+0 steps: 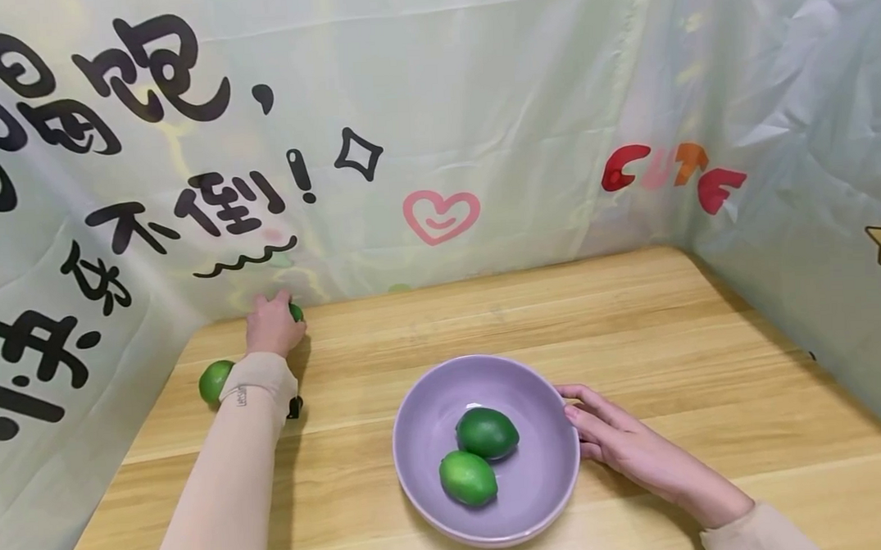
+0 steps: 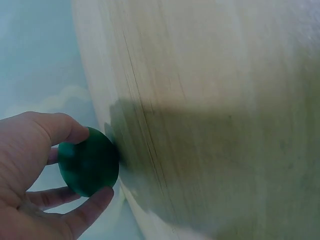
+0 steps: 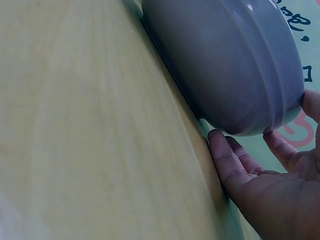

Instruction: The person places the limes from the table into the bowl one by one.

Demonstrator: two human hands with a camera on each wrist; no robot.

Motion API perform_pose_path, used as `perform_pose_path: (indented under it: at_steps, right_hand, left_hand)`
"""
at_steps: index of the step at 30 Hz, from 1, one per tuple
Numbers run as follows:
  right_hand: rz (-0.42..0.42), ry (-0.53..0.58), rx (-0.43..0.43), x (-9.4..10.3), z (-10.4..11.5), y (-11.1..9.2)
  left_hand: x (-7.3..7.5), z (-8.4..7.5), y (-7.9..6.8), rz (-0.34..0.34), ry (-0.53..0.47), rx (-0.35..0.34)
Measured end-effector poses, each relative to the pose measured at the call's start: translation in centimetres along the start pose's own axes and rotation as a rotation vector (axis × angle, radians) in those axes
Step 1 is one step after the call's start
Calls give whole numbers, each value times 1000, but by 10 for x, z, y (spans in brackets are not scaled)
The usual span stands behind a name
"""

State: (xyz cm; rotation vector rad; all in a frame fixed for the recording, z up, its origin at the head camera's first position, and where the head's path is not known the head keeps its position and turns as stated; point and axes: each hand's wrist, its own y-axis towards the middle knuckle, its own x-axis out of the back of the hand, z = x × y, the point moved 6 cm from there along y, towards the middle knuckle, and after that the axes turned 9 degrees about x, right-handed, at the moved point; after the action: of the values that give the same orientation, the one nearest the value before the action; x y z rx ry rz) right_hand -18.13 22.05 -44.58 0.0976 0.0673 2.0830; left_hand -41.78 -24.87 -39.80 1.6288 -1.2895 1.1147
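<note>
At the far left of the table, my left hand (image 1: 274, 325) grips a green lime (image 2: 90, 162) between thumb and fingers, close to the table's back edge. Another lime (image 1: 215, 382) lies nearer, beside the left wrist. A purple bowl (image 1: 417, 452) stands at the front middle, holding a dark green lime (image 1: 487, 433) and a lighter lime (image 1: 468, 478) side by side. Along the bowl's right side, my right hand (image 1: 625, 447) touches the outer wall with extended fingertips, the thumb up by the rim. The bowl's inside is hidden in the right wrist view.
The wooden table (image 1: 635, 324) has a printed cloth (image 1: 522, 124) hanging behind it and along both sides. A small black object (image 1: 294, 408) shows just under the left cuff.
</note>
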Motion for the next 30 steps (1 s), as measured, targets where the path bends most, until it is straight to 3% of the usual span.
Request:
perform_pose_path:
  at_steps: [30]
  right_hand:
    - [7, -25, -5, 0, 1, 0]
  left_hand:
    - [12, -9, -6, 72, 92, -143]
